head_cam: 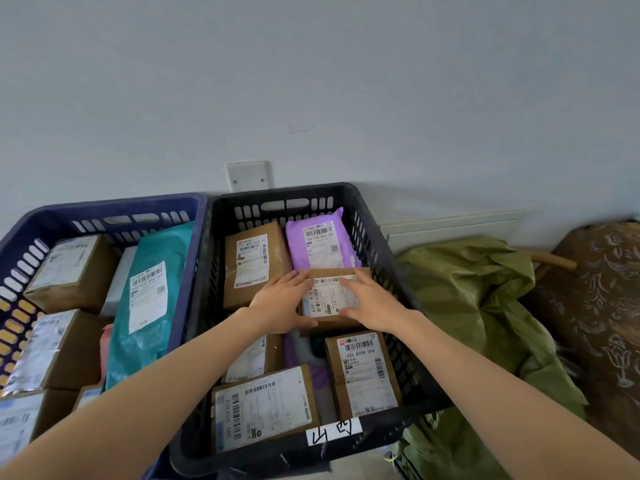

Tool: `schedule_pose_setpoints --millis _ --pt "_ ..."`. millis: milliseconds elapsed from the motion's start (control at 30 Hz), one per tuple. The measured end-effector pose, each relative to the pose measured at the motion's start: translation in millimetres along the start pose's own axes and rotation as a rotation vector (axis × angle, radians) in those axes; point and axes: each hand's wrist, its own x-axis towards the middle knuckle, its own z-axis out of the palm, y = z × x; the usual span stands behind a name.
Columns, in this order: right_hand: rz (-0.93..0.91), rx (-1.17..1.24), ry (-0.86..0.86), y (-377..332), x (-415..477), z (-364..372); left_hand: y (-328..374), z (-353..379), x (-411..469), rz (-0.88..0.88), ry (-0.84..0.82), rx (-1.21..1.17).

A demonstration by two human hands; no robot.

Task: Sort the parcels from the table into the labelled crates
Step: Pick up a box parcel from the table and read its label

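In the head view, a small brown cardboard parcel (pixel 329 299) with a white barcode label is grasped over the middle of a black slotted plastic crate (pixel 381 244). The left hand (pixel 280 303) is laid on its left end and the right hand (pixel 372 303) on its right end, fingers spread over the top and thumbs hooked at the near edge. Whether the parcel already rests on what lies beneath cannot be told for certain.

The placing step appears to be in hand. The next move is judged to call for lowering the parcel flat and loosening both hands.

Room is tight. A purple plastic mailer (pixel 320 240) is touched or overlapped at the parcel's far edge, a tall brown carton (pixel 252 261) stands just left, and a labelled brown box (pixel 362 372) lies just near-right. The widest gap is seen near the crate's centre, towards the near side. A handwritten white tag (pixel 334 432) is fixed to the near wall. A blue slotted crate (pixel 104 206) abuts on the left, and a green sack (pixel 478 306) lies to the right.
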Motion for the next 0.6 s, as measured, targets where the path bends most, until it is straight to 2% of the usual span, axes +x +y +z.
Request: schedule_pose_setpoints --millis 200,600 --pt "-0.066 0.021 0.016 -9.1 -13.9 -12.2 3.3 -6.7 -20.6 -0.069 0.048 -0.036" --pt "-0.333 0.214 0.067 -64.7 -28.2 -11.8 -1.1 -35.6 -116.0 -0.348 0.321 -0.245"
